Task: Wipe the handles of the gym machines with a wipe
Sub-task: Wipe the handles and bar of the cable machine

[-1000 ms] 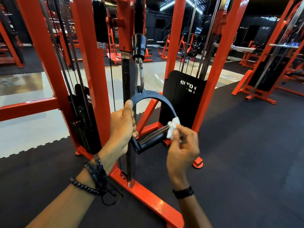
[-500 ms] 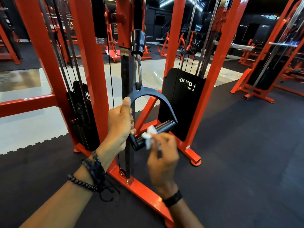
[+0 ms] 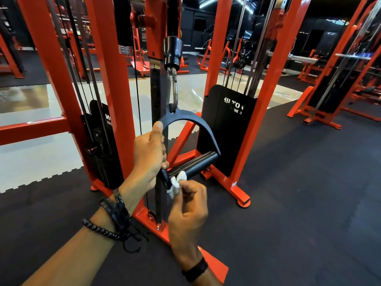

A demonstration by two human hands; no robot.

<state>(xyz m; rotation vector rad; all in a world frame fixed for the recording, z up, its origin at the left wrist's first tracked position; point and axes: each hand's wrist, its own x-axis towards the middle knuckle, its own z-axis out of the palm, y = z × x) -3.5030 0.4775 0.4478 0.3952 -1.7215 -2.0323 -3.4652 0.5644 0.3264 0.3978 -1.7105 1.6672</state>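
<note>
L hand [image 3: 148, 150] grips stirrup handle [image 3: 192, 164] frame, steadying it; R hand [image 3: 186, 205] pinches wipe [image 3: 176, 182] at grip's near end. I'd stroke lengthwise w/ firm pressure, rotating round grip.

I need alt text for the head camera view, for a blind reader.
A right hand pinches a small white wipe against a black cylindrical grip, while the left hand holds its black D-shaped stirrup frame on an orange cable machine.

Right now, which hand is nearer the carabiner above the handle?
Left. The left hand grips the stirrup's side strap just below the carabiner; the right hand sits lower, pinching the wipe at the grip bar's near end.
</note>
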